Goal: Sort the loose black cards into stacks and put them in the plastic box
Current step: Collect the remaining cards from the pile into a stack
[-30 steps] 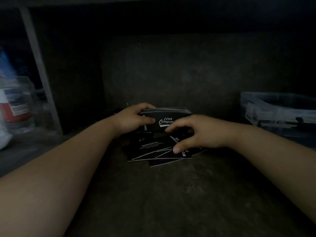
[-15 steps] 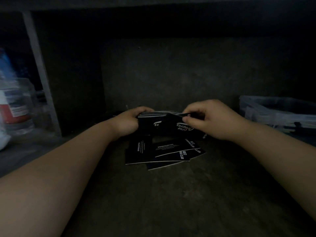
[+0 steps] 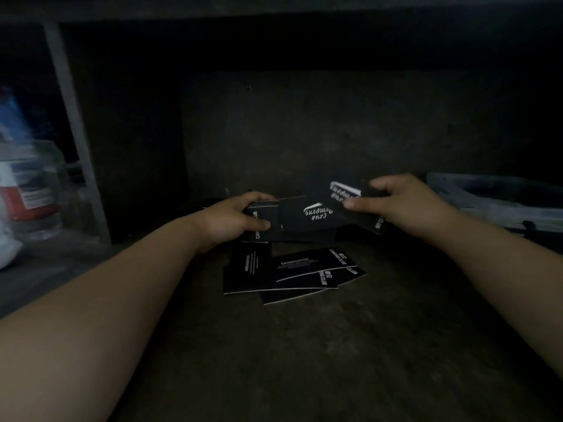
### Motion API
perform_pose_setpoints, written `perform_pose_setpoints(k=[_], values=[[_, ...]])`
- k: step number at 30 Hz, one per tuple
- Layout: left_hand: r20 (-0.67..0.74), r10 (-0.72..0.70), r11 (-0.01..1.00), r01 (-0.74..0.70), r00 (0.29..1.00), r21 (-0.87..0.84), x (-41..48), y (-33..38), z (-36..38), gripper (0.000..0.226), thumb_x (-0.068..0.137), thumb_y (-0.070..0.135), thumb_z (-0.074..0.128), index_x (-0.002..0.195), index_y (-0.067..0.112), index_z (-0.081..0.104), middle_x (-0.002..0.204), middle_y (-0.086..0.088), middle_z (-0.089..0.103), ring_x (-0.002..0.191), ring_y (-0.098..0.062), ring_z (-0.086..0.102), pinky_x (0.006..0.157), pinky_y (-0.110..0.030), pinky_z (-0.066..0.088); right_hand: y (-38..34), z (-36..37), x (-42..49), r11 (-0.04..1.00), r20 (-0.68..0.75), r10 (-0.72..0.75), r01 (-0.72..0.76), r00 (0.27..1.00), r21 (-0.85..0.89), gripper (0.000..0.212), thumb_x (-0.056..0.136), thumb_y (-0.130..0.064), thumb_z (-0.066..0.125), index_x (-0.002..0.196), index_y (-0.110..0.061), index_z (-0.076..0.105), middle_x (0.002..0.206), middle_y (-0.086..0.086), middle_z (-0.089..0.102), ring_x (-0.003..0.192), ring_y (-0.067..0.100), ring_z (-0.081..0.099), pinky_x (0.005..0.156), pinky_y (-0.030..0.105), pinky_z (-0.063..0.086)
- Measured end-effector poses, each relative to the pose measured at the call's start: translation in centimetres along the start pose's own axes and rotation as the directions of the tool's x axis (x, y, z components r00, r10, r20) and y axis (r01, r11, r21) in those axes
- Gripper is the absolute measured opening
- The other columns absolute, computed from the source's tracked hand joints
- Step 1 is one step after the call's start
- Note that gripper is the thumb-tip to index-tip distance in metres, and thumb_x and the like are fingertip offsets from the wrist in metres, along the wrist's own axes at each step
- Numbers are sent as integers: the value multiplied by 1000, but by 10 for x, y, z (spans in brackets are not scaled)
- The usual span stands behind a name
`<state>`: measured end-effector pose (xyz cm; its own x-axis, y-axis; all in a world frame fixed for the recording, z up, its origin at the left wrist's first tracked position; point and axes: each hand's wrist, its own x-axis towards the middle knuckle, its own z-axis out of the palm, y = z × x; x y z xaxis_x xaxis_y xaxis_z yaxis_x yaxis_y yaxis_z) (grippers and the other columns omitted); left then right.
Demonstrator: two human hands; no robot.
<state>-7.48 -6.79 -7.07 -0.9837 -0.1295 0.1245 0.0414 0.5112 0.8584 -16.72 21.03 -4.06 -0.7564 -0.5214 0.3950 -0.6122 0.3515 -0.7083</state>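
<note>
The view is very dim, with the back of the recess almost black. The clearest contrast is white print on the black cards [image 3: 292, 271]. The containers [image 3: 27, 190] at the left edge are smeared and soft, and the wide lens bends the frame's edges.

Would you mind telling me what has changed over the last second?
The right hand rose from the loose cards, took hold of a printed card and carried it rightward, beside the stack. The left hand kept gripping the stack; the loose cards and the plastic box stayed put.
</note>
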Motion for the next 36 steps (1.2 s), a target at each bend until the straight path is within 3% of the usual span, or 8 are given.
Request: perform_pose_setpoints(k=[2,6,8,15,21,28,31,36], values=[[-1,1,1000,-1,1000,-1,1,-1,-1,48,90,7,67,130,31,56,121,-2,66,111,-19,64,93,-32,53,-2,2,2,994,-11,15,-14,1000,104,21,82,-35,77,96,-19,75,85,-1,77,81,14,73,75,29,55],[18,10,1000,-10,1000,-17,0,1,-1,49,90,4,65,132,29,57,122,-1,66,111,-20,64,94,-33,53,6,5,1,935,288,99,10,953,-354,14,83,-22,76,93,-27,69,91,-1,73,86,17,71,78,33,57],[10,6,1000,-6,1000,-10,0,2,-1,49,91,2,61,133,27,56,122,-3,65,110,-20,64,91,-31,52,8,4,0,941,326,141,-24,935,-336,20,80,-17,78,97,-23,71,89,5,74,81,19,71,75,36,56],[1,-8,983,8,1000,-183,3,0,2,32,97,10,50,125,21,60,126,-10,66,117,-26,62,106,-42,46,7,2,3,965,141,115,-144,983,218,30,68,-17,84,96,-18,72,80,-2,75,77,14,66,74,31,51],[-10,-2,976,0,1000,-217,6,-2,4,28,100,12,45,122,20,61,130,-10,63,124,-28,57,110,-43,42,4,-3,6,621,7,129,-86,992,779,42,75,-14,74,116,-19,66,112,3,74,102,19,71,86,38,55],[9,-25,961,26,1000,-275,2,1,4,35,102,37,43,127,19,62,127,-6,66,120,-21,62,109,-40,44,9,19,-5,995,317,86,-99,945,23,19,82,-12,76,100,-16,72,96,1,77,91,15,73,79,23,58],[36,-53,949,61,998,-310,1,1,3,48,102,48,36,130,18,61,125,-7,68,118,-21,63,102,-34,47,12,17,-1,995,266,69,-84,962,45,19,83,-9,74,102,-5,72,95,13,76,92,27,73,87,36,59],[25,-51,950,56,998,-307,-2,5,5,55,103,51,31,131,13,59,127,-9,67,120,-22,62,101,-30,47,11,10,-4,998,247,59,-52,967,-34,9,86,-17,73,96,-17,71,82,-4,76,64,12,68,51,22,48]])
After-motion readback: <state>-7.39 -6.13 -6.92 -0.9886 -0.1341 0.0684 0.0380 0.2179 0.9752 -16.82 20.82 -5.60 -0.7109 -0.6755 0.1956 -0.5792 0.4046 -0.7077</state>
